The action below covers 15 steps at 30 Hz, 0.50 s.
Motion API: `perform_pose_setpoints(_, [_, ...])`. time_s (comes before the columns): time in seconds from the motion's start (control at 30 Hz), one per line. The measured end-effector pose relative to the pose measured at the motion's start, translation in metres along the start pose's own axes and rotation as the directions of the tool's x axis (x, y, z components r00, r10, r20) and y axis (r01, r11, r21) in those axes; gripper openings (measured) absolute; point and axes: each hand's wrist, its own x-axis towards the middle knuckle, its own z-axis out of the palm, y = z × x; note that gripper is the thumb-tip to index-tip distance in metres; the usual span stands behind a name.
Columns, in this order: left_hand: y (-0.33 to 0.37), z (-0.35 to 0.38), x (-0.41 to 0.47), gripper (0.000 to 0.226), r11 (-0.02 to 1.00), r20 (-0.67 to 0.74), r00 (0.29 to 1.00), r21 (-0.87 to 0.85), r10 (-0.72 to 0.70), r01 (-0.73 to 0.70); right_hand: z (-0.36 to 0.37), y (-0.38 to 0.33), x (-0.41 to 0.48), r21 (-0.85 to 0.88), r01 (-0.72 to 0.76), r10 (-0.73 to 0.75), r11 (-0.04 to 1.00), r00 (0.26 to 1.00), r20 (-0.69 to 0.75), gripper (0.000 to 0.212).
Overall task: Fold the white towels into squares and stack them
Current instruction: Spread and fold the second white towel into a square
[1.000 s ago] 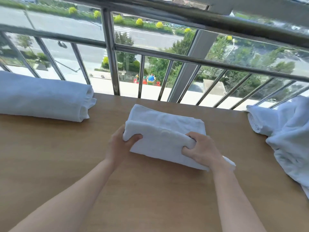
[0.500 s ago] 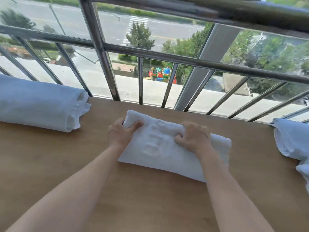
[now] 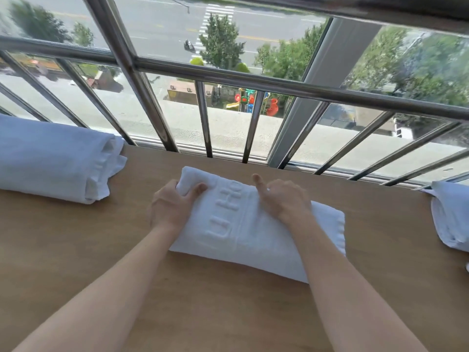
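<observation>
**Towel (image 3: 253,237) half-folded near the desk's (image 3: 228,313) far edge**

The towel's left end is gripped by the left hand (image 3: 172,207); the right hand (image 3: 284,199) is laid on top, grip not discernible. A crosswise fold seems called for.

A wooden table (image 3: 228,313) fills the view from 3 through 6 to 9 o'clock. A metal railing (image 3: 253,83) crosses at 12. Beyond it lie a playground (image 3: 250,102), trees (image 3: 220,44) and a road (image 3: 157,24) with a crosswalk (image 3: 213,13).
</observation>
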Motion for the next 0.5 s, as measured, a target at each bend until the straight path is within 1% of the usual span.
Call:
perform_pose_setpoints(0.07, [-0.001, -0.001, -0.003, 0.072, 1.0, -0.019, 1.0, -0.007, 0.004, -0.005, -0.001, -0.004, 0.003, -0.052, 0.038, -0.045, 0.998, 0.99, -0.135, 0.077])
perform_pose_setpoints(0.1, [-0.001, -0.002, -0.005, 0.072, 1.0, -0.029, 1.0, -0.017, 0.002, -0.002, 0.001, -0.005, 0.002, -0.066, 0.052, -0.063, 0.996, 0.981, -0.184, 0.074])
perform_pose_setpoints(0.13, [-0.001, -0.001, -0.005, 0.072, 1.0, -0.039, 0.999, -0.02, -0.003, 0.002, 0.005, -0.005, 0.002, -0.065, 0.054, -0.067, 0.996, 0.977, -0.204, 0.071])
perform_pose_setpoints(0.23, [0.0, 0.0, -0.005, 0.071, 1.0, -0.033, 0.999, 0.022, -0.009, 0.01, 0.014, -0.004, 0.002, -0.021, 0.035, -0.039, 0.999, 0.979, -0.202, 0.062])
perform_pose_setpoints(0.3, [0.001, -0.001, -0.006, 0.068, 0.998, -0.029, 1.0, 0.057, -0.008, 0.01, 0.015, -0.005, 0.006, -0.024, 0.044, -0.048, 0.999, 0.977, -0.206, 0.061])
perform_pose_setpoints(0.4, [0.006, -0.004, -0.012, 0.063, 0.998, -0.029, 0.999, 0.06, 0.025, -0.023, 0.017, -0.005, 0.005, -0.037, 0.044, -0.051, 0.998, 0.977, -0.206, 0.061])
perform_pose_setpoints(0.47, [0.014, -0.007, -0.016, 0.071, 0.99, -0.081, 0.991, 0.107, 0.105, -0.096, 0.016, -0.006, 0.004, -0.048, 0.036, -0.044, 0.998, 0.985, -0.168, 0.065])
perform_pose_setpoints(0.5, [0.021, -0.008, -0.021, 0.071, 0.976, -0.111, 0.977, 0.142, 0.184, -0.167, 0.015, -0.007, 0.005, -0.053, 0.029, -0.036, 0.998, 0.988, -0.148, 0.066])
